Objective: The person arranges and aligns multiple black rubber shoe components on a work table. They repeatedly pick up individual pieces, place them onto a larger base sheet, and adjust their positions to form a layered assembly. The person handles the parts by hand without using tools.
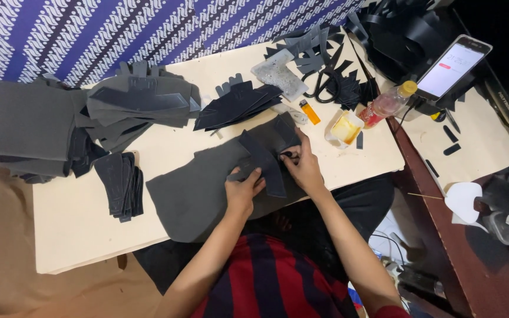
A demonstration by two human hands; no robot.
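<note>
A pale wooden table (89,218) stands against a far wall hung with blue and white patterned cloth (119,29). Brown floor (7,259) lies left; a dark brown counter (460,259) runs right.

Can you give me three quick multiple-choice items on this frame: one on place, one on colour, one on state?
1. Where is the orange lighter?
A. On the board, beyond the grey sheet
B. In the left hand
C. On the floor

2. What colour is the bottle cap?
A. Blue
B. Yellow
C. Green

3. What are both hands doing?
A. Hanging free above the board
B. Holding the scissors
C. Pressing on dark strips atop the grey sheet

Key: 1 A, it lies on the pale board past the sheet. 2 B, the cap shows yellow. 3 C, left hand and right hand rest flat on the strips.
</note>
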